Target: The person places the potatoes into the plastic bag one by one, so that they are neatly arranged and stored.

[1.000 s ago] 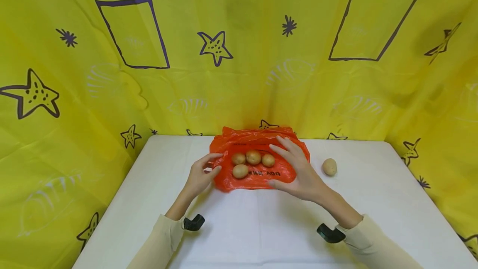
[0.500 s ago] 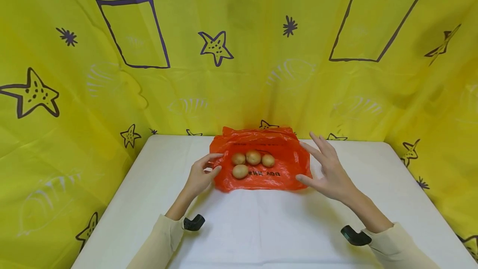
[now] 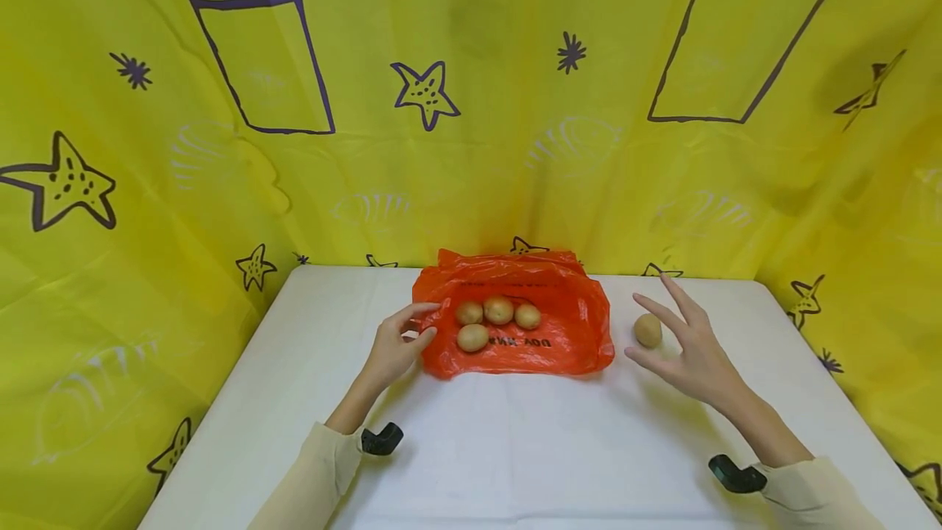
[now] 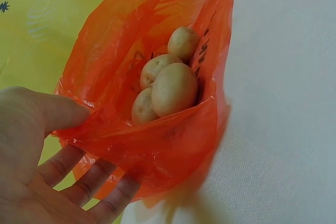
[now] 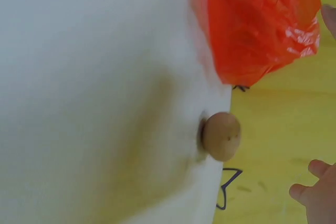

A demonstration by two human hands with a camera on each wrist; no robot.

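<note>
A red plastic bag (image 3: 577, 321) lies with its mouth spread toward me. Several potatoes (image 3: 473, 338) rest inside it. My left hand (image 3: 390, 348) pinches the bag's left rim, thumb over the edge and fingers behind the film, as the left wrist view shows with the bag (image 4: 121, 153). To the right of the bag, a single potato (image 5: 222, 136) sits by itself on the white surface. Over there my right hand (image 3: 699, 358) hovers with spread fingers and holds nothing. Its thumb and fingers stand around the lone potato (image 3: 648, 330), apparently without touching.
A white cloth-covered table (image 3: 486, 448) lies under everything. Yellow curtain (image 3: 486, 170) with drawn stars and shells hangs close behind the bag and along both sides. Black wrist devices (image 3: 383, 438) sit at both cuffs.
My right hand has travelled right, from above the bag past its right edge to the lone potato. The left hand keeps its hold on the bag, and the potatoes have not shifted.
</note>
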